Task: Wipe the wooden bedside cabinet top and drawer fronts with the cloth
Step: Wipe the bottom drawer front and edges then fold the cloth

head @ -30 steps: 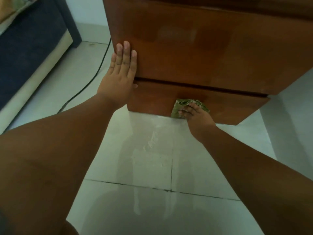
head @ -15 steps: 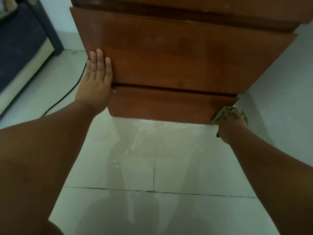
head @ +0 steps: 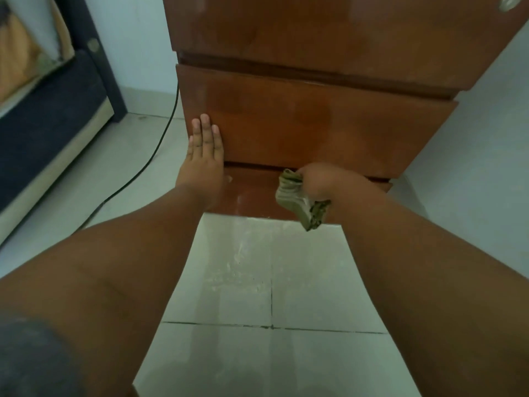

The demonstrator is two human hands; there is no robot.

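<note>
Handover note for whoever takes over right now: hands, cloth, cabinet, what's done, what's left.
Left hand: flat, fingers straight, pressed on the middle drawer front at its lower left corner.
Right hand: grips the bunched cloth in front of the bottom drawer front, near its middle.
Done: wiped areas don't show clearly.
Left: probably the rest of the bottom front. The cabinet top is out of view, so check it.

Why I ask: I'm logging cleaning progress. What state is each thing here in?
Middle drawer front: looks closed.
Bottom drawer front: looks closed.
Cloth: bunched, hanging from the fist; contact with wood unclear.
Left hand: flat, fingers straight, pressing the middle drawer front.
Right hand: gripping the cloth before the bottom drawer front.
Cable: lying on the floor.
</note>
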